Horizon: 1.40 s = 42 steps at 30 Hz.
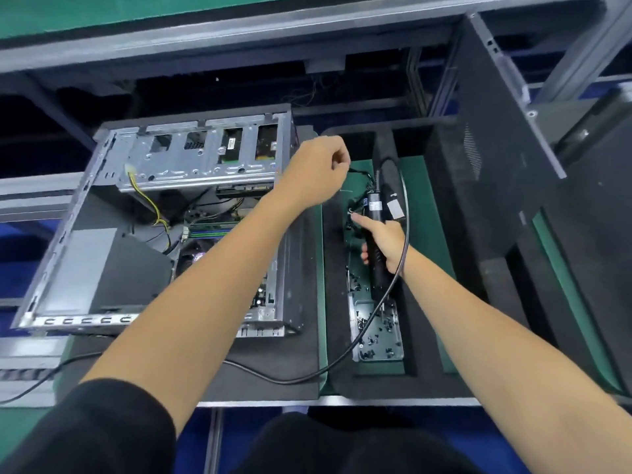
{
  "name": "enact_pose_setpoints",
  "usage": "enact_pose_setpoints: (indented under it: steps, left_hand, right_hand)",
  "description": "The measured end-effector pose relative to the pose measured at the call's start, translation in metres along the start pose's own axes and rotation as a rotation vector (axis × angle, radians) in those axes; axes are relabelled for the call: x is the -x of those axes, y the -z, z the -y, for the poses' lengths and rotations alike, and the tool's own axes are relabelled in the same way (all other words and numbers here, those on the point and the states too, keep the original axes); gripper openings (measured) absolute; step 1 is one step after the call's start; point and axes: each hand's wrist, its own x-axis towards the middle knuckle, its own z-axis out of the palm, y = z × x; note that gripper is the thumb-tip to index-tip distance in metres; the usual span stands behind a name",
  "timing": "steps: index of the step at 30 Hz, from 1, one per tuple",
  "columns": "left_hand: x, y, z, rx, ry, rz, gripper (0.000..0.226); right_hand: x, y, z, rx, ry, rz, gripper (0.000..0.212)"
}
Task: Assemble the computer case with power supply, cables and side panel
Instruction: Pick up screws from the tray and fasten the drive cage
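Right of the open case (164,234), hands: right (383,241) grips screwdriver (374,213), left (318,169) seemingly pinches cable (359,173).

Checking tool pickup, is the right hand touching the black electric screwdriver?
Touching. The head view shows the right hand wrapped around the black electric screwdriver body, index finger stretched along it, above the metal screw tray.

Even overhead light falls bright on both forearms and on the computer case (191,227), whose metal drive cage gives a mild sheen. The recesses behind the counter (342,401) are nearly black (detail lost there). Wide-angle distortion bends the frame edges. The whole picture is slightly soft, and the small screws blur.
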Motion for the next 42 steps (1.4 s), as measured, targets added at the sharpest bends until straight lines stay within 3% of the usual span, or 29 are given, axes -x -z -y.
enact_pose_setpoints:
  steps: [6, 11, 18, 23, 35, 42]
  left_hand:
    - [-0.01, -0.021, 0.001, -0.096, 0.094, 0.212, 0.014]
    - [-0.013, -0.027, 0.01, -0.167, 0.19, 0.292, 0.013]
    - [0.002, -0.035, -0.006, -0.154, 0.25, 0.393, 0.014]
    - [0.013, -0.036, -0.01, -0.099, 0.28, 0.387, 0.009]
    - [0.024, -0.038, -0.006, -0.119, 0.257, 0.369, 0.005]
    - [0.024, -0.036, -0.007, -0.146, 0.26, 0.368, 0.024]
  right_hand:
    - [-0.007, -0.01, -0.004, 0.132, -0.026, -0.108, 0.058]
    - [-0.006, -0.013, -0.009, 0.269, 0.035, -0.242, 0.049]
    - [-0.013, -0.021, -0.019, 0.421, -0.003, -0.223, 0.057]
    - [-0.022, -0.023, -0.025, 0.473, -0.05, -0.243, 0.061]
    - [-0.033, -0.026, -0.033, 0.589, -0.076, -0.279, 0.046]
    - [-0.035, -0.029, -0.037, 0.6, -0.092, -0.277, 0.043]
